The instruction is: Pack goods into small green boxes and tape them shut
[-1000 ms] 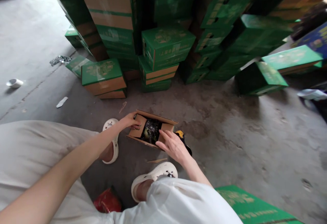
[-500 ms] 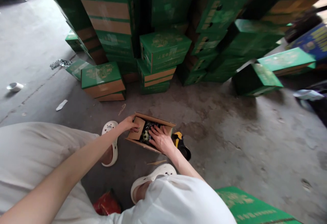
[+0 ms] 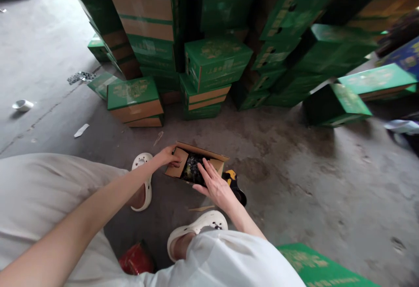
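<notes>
An open cardboard box (image 3: 203, 150) rests on the floor between my feet, its flaps spread. Dark, shiny plastic-wrapped contents (image 3: 192, 165) lie inside; I cannot make out their kind. At the box's left end, my left hand (image 3: 170, 157) has its fingers curled over the inner flap and grips it. My right hand (image 3: 216, 187) is over the near right side of the box, fingers stretched out and holding nothing. Right beside the box lies a yellow and black tape dispenser (image 3: 233, 182), partly hidden by my right hand and the box.
Stacks of green cartons (image 3: 218, 60) stand ahead, with a low pair (image 3: 134, 97) at the left. Another green box (image 3: 314, 265) is at the lower right. A red package (image 3: 136, 258) lies between my legs. A white cup (image 3: 22, 105) and paper scraps lie at left.
My right hand has lifted off the contents and drawn back toward the near right side of the box. My left hand keeps its grip on the flap. The view has shifted slightly.
</notes>
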The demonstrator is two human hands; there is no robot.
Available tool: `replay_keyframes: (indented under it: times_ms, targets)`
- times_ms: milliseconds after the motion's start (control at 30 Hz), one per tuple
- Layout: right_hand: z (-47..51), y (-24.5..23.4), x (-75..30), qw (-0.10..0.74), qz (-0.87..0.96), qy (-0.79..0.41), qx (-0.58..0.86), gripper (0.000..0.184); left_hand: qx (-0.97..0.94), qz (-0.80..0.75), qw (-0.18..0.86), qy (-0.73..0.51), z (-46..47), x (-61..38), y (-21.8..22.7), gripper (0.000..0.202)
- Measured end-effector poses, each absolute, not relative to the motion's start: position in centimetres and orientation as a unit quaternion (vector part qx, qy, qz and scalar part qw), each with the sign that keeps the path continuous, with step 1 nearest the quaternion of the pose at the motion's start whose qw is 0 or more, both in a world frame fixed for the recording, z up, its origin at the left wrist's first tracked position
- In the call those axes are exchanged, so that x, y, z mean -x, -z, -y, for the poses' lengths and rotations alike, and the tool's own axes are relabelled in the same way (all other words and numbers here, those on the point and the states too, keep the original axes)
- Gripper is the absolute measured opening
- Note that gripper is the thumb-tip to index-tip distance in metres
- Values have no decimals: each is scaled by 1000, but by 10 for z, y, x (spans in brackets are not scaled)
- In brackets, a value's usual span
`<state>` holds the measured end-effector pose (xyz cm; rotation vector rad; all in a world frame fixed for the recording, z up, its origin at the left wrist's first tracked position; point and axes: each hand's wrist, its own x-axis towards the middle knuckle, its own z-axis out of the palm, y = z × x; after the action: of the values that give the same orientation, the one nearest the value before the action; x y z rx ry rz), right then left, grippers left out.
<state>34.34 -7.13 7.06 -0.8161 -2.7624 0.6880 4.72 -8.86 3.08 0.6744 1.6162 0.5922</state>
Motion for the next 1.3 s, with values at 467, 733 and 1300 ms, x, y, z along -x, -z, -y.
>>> replay_keyframes:
  times_ms: [467, 733, 1300]
  targets:
    - [53, -25, -316, 156, 924, -69, 343, 31, -370, -668, 515, -389, 135, -71, -16, 101]
    - [31, -67, -297, 185, 913, -58, 359, 63, -287, -597, 568, -489, 135, -85, -11, 115]
    - [86, -28, -316, 141, 928, -130, 321, 48, -381, -629, 524, -430, 137, -72, -12, 122]
